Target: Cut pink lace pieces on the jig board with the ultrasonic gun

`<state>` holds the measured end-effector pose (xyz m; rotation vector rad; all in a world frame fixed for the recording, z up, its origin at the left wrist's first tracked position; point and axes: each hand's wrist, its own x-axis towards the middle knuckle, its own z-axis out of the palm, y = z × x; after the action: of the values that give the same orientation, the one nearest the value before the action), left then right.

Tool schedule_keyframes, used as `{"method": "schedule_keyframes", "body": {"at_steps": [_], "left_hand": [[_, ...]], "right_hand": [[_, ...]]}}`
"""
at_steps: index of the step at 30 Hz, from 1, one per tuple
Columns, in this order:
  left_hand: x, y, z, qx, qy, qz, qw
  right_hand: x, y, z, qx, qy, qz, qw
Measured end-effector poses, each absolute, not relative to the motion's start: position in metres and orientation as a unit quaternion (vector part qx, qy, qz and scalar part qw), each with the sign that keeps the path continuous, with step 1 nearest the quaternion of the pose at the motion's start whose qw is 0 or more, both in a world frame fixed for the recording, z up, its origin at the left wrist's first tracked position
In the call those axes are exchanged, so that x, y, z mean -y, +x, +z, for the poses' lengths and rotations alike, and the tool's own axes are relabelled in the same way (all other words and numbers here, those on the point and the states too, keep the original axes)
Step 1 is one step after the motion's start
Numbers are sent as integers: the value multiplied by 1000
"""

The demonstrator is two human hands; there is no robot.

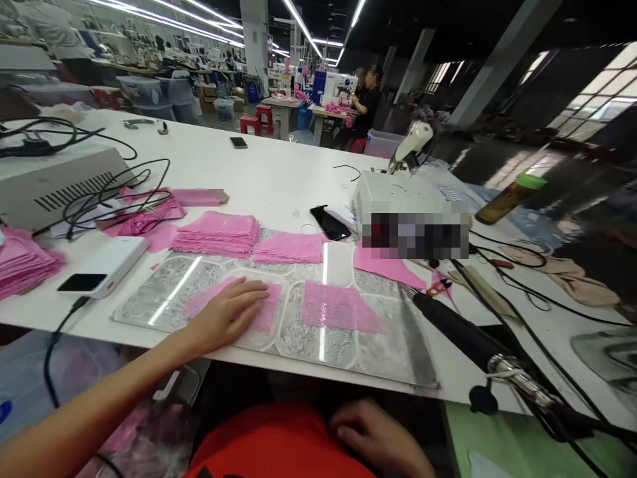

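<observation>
My left hand (229, 313) lies flat, fingers stretched out, on a pink fabric piece (270, 309) on the clear patterned mat (164, 292). To its right, a second pink fabric piece (338, 307) with a slanted right edge rests on the same mat. Behind these are a thick stack of pink fabric (216, 234) and a lower stack of pink fabric (288, 248). My right hand (373, 435) is low in front of the red garment, below the table edge. Its fingers look bent but are blurred by motion, so its hold is unclear.
A black-handled tool (458, 328) with a cord lies at the mat's right. Behind stand a pale box-shaped device (398, 189) and a dark phone (331, 222). A white power bank (107, 265) sits left, near tangled cables (114, 192). A person (367, 99) sits at a distant sewing machine.
</observation>
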<state>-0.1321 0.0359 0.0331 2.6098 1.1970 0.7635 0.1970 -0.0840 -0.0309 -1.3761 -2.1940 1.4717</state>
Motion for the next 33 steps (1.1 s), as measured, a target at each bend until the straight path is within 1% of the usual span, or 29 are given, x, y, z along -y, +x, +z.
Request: {"method": "schedule_keyframes", "body": {"at_steps": [1, 2, 3, 4, 5, 6, 8, 11, 16, 19, 22, 24, 26, 27, 29, 33], "left_hand": [[-39, -135, 30, -391, 888, 226, 83], [-42, -137, 25, -385, 898, 196, 81], [-44, -138, 20, -382, 905, 171, 81], [-46, -138, 15, -381, 909, 151, 80], [-47, -138, 10, -383, 910, 138, 78], [-47, -137, 7, -385, 911, 129, 74], [-45, -134, 3, -393, 910, 117, 61], [-40, -128, 4, -402, 909, 98, 49], [-36, -122, 7, -402, 911, 88, 37], [-40, -122, 7, -383, 917, 109, 25], [-58, -111, 18, -346, 926, 152, 19], [-78, -89, 33, -315, 933, 171, 29], [-101, -55, 48, -295, 941, 153, 59], [-113, -35, 55, -305, 941, 127, 78], [-136, 3, 61, -312, 940, 113, 82], [-172, 58, 51, -315, 940, 91, 91]], "right_hand": [[89, 205, -16, 729, -445, 505, 122], [91, 213, -2, 729, -444, 489, 180], [90, 218, 10, 732, -455, 446, 243], [86, 223, 18, 729, -487, 371, 307], [79, 226, 23, 720, -526, 284, 352], [70, 228, 23, 715, -561, 199, 368], [51, 230, 15, 716, -602, 74, 346], [34, 232, -7, 744, -595, 1, 304], [48, 242, -25, 759, -574, -31, 305], [56, 243, -14, 736, -600, -30, 313], [38, 239, 5, 714, -615, 9, 335], [14, 238, 16, 714, -599, 59, 359], [-11, 239, 22, 704, -587, 93, 390], [-21, 241, 23, 693, -589, 94, 405], [-34, 245, 21, 658, -608, 79, 438], [-33, 259, 12, 581, -643, 73, 493]]}}
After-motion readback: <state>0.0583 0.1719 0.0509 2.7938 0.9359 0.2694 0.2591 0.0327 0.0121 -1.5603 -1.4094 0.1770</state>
